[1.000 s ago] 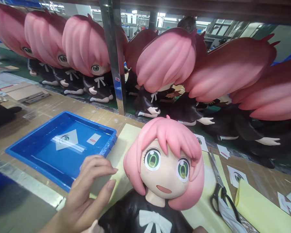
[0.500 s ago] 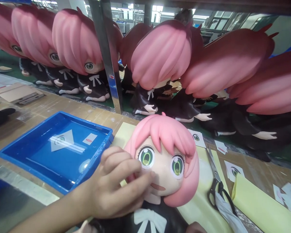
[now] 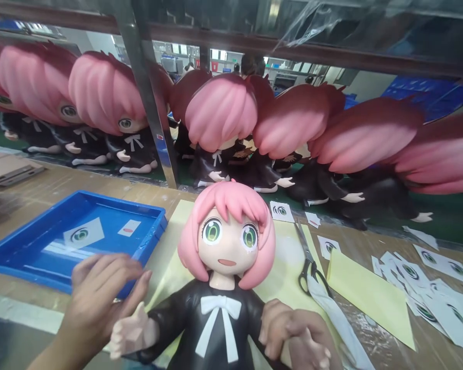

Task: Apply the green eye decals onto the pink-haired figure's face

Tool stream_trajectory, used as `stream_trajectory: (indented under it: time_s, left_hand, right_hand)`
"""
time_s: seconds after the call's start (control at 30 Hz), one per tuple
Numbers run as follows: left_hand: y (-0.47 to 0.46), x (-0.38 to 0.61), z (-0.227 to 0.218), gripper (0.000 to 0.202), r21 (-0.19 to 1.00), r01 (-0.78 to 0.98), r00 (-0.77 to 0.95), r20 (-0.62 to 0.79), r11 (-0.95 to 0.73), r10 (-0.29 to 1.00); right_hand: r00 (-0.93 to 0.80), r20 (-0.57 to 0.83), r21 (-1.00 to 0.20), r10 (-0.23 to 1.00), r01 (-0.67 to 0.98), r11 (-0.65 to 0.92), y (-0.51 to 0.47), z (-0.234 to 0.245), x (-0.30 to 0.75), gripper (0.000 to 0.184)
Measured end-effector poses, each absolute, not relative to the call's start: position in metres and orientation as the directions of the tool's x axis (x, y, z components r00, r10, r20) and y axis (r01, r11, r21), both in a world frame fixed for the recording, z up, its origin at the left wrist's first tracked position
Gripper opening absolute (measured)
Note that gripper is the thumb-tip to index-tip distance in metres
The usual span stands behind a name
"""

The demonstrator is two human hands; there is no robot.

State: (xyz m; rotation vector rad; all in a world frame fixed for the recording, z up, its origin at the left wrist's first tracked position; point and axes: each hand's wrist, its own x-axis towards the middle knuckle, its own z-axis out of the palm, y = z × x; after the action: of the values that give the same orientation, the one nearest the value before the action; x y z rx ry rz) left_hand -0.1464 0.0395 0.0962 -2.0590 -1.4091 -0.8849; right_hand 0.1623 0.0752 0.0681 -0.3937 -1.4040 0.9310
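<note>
A pink-haired doll [image 3: 226,246] in a black dress with a white bow lies on its back on a yellow sheet [image 3: 285,277], face up with green eyes. My left hand [image 3: 96,300] hovers blurred, fingers apart, just left of the doll's raised arm and holds nothing. My right hand [image 3: 293,331] is closed around the doll's other arm at the bottom right. A blue tray [image 3: 19,249] at left holds an eye decal [image 3: 81,234] and a mouth decal [image 3: 128,228].
Several identical dolls [image 3: 224,123] lie in a row on the green belt behind a metal post [image 3: 148,103]. Black scissors [image 3: 310,267] lie right of the doll. Eye decal sheets [image 3: 428,288] are scattered at right, near a second yellow sheet [image 3: 370,295].
My left hand has come off the doll's face and drawn back to the left. The view has pulled back, so the doll's body and my right hand on its arm now show.
</note>
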Motion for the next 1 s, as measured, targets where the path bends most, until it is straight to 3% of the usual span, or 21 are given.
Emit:
stream_trajectory:
  time_s: [0.1, 0.17, 0.23, 0.3, 0.37, 0.5, 0.73, 0.9, 1.0]
  left_hand:
    - [0.016, -0.15, 0.097, 0.024, -0.062, 0.927, 0.297, 0.724, -0.37, 0.623]
    - [0.003, -0.149, 0.096, 0.019, -0.04, 0.938, 0.255, 0.75, -0.343, 0.61]
    - [-0.006, -0.146, 0.094, 0.002, 0.061, 0.951, 0.144, 0.781, -0.304, 0.607]
    - [-0.012, -0.143, 0.088, 0.027, 0.16, 0.94, 0.063, 0.785, -0.3, 0.616]
    - [-0.015, -0.143, 0.08, 0.037, 0.241, 0.92, 0.006, 0.778, -0.308, 0.628]
    - [-0.012, -0.144, 0.067, 0.017, 0.377, 0.877, -0.101, 0.75, -0.298, 0.653]
    - [-0.015, -0.145, 0.065, 0.023, 0.316, 0.891, -0.048, 0.78, -0.327, 0.624]
    - [-0.032, -0.14, 0.06, 0.028, 0.655, 0.725, -0.3, 0.579, -0.214, 0.758]
    - [-0.033, -0.134, 0.057, 0.033, 0.759, 0.611, -0.327, 0.501, -0.225, 0.801]
  right_hand:
    - [-0.091, 0.621, -0.766, 0.778, -0.281, 0.578, 0.068, 0.068, 0.159, 0.012]
    - [-0.045, 0.592, -0.785, 0.805, -0.261, 0.562, 0.064, 0.067, 0.158, 0.012]
    - [0.001, 0.563, -0.803, 0.826, -0.234, 0.548, 0.061, 0.067, 0.158, 0.011]
    - [0.027, 0.538, -0.822, 0.843, -0.207, 0.531, 0.059, 0.066, 0.159, 0.01]
    - [0.046, 0.521, -0.834, 0.852, -0.186, 0.52, 0.058, 0.065, 0.16, 0.009]
    - [0.087, 0.515, -0.838, 0.853, -0.158, 0.522, 0.057, 0.062, 0.16, 0.01]
    - [0.133, 0.508, -0.834, 0.851, -0.173, 0.525, 0.06, 0.057, 0.157, 0.013]
    - [0.13, 0.504, -0.831, 0.854, -0.195, 0.521, 0.06, 0.054, 0.157, 0.02]
    - [0.112, 0.512, -0.829, 0.851, -0.193, 0.524, 0.063, 0.054, 0.156, 0.026]
